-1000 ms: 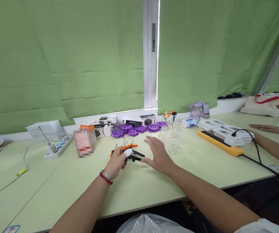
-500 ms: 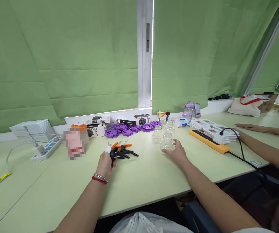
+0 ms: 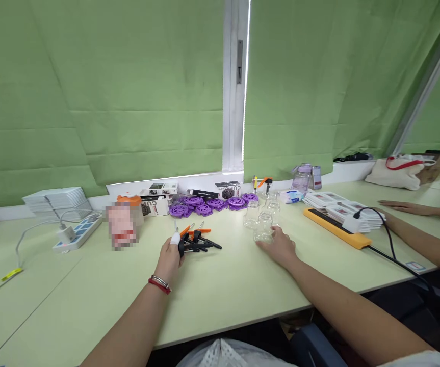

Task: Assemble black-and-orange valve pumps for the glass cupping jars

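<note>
My left hand (image 3: 170,253) is closed around a dark tool with a white end, beside a pile of black and orange tools (image 3: 202,240) on the table. Its fingers are partly hidden behind the wrist and thumb. My right hand (image 3: 281,245) curves around the nearest clear glass jar (image 3: 263,230), thumb and fingers at its lower right side. Several more clear jars (image 3: 251,216) stand just behind. Purple round plastic parts (image 3: 203,208) lie in a row along the back.
A yellow-orange power strip (image 3: 336,228) and stacked white booklets (image 3: 352,209) lie to the right, near another person's hands (image 3: 407,208). At left are a white power strip (image 3: 78,234) and a blurred pink item (image 3: 122,225).
The view has shifted slightly left, so things appear further right. The front jar stands a little nearer the jar to its left, with my right hand still at it.
</note>
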Action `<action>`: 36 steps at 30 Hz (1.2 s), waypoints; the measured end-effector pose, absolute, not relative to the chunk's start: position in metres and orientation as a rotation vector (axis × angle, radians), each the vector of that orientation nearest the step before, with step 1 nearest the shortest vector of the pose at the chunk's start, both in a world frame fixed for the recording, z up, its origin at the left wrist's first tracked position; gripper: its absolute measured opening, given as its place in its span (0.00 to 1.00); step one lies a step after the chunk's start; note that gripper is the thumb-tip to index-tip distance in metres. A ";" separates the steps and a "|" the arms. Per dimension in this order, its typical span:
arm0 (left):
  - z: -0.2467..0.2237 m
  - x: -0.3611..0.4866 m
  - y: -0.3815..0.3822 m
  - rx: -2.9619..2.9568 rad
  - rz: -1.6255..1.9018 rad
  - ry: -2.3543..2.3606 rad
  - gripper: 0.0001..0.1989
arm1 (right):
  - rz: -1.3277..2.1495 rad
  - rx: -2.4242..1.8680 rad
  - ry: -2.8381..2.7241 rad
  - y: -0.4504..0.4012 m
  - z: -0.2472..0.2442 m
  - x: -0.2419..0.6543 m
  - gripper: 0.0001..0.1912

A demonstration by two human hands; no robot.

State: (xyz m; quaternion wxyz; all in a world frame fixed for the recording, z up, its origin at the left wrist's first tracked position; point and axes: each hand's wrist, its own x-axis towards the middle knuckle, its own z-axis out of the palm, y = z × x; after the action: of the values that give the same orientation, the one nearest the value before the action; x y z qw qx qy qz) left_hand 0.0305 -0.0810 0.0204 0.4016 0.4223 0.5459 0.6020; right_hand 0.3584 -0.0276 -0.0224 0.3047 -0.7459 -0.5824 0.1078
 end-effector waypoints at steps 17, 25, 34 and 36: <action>0.063 0.015 0.015 1.145 1.637 1.212 0.18 | 0.277 -1.150 -1.831 0.038 0.058 0.252 0.38; 0.049 0.000 0.021 1.099 1.613 1.265 0.19 | 0.010 -1.130 -2.002 0.061 0.014 0.273 0.34; 0.043 0.008 0.011 1.054 1.390 1.253 0.21 | -0.054 -1.028 -2.193 0.044 0.015 0.256 0.32; 0.048 0.009 0.007 1.073 1.354 1.238 0.21 | -0.032 -0.993 -2.207 0.038 0.017 0.254 0.33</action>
State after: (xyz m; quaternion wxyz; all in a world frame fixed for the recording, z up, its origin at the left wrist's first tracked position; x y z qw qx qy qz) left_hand 0.0092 0.0069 0.0480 0.4865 0.4411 0.5089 0.5566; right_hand 0.2540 0.0383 0.0175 0.3526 -0.3840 -0.8533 -0.0123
